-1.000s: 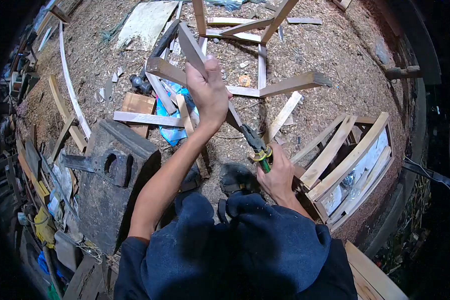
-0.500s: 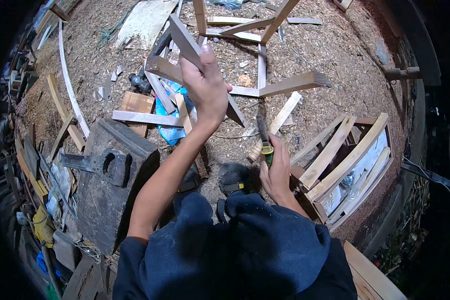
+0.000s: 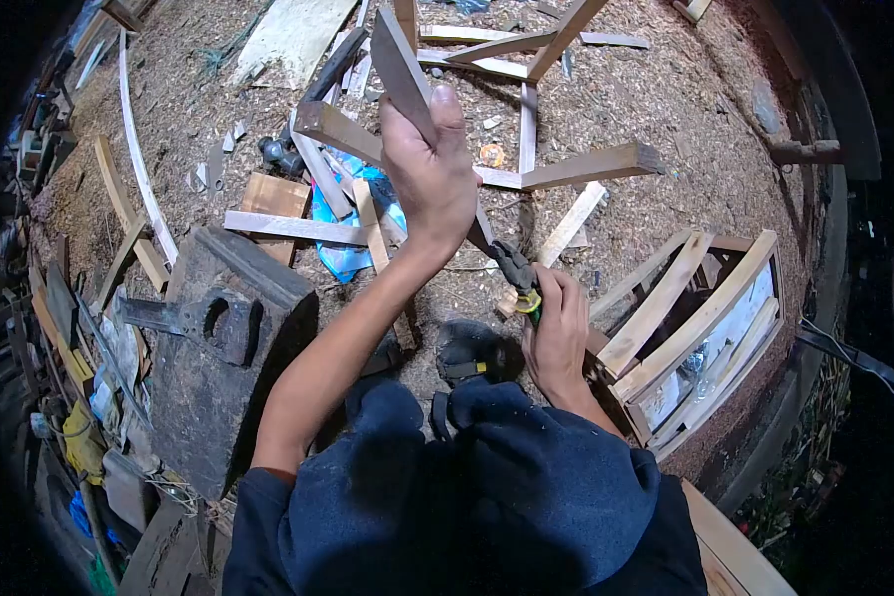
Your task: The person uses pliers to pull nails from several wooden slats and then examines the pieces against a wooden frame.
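Left hand (image 3: 432,194) wrapped round the wooden slat (image 3: 400,74), right hand (image 3: 558,343) closed on the pliers (image 3: 516,270), and it's nose-to-wood at the slat's near end, work that looks to call for a steady left hold.

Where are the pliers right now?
In the head view, just right of centre: the pliers are in the right hand, jaws at the near end of the wooden piece held by the left hand.
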`<act>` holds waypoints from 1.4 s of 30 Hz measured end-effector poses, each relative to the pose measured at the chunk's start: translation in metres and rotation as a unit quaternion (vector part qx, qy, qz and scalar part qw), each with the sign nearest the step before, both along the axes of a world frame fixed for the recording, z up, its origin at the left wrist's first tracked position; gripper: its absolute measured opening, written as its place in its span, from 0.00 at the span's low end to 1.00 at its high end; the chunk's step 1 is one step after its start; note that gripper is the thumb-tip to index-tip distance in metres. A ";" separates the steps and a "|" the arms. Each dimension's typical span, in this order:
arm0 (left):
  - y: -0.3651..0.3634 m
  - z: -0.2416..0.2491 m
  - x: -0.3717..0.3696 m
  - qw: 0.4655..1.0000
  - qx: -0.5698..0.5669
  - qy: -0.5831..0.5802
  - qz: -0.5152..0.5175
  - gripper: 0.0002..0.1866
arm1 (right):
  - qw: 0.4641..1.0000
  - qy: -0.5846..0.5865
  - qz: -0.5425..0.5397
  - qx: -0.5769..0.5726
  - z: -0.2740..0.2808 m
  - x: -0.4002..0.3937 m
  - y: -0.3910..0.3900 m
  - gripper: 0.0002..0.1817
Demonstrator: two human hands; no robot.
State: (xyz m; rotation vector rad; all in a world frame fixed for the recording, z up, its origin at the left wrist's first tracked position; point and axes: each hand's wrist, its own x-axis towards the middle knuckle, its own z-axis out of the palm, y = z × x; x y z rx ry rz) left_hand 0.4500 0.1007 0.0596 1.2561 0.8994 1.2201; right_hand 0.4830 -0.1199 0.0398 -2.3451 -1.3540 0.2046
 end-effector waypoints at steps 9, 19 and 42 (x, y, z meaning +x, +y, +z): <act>0.004 -0.012 -0.003 0.998 0.056 0.012 -0.005 0.21 | 0.998 0.064 0.025 -0.010 -0.004 -0.004 0.000 0.36; -0.001 -0.008 0.004 0.991 -0.124 -0.051 -0.005 0.21 | 0.944 0.322 -0.077 0.006 0.001 -0.013 0.003 0.27; 0.011 -0.004 -0.005 0.989 -0.107 0.025 -0.097 0.21 | 0.997 0.025 0.076 0.009 0.009 0.001 -0.001 0.41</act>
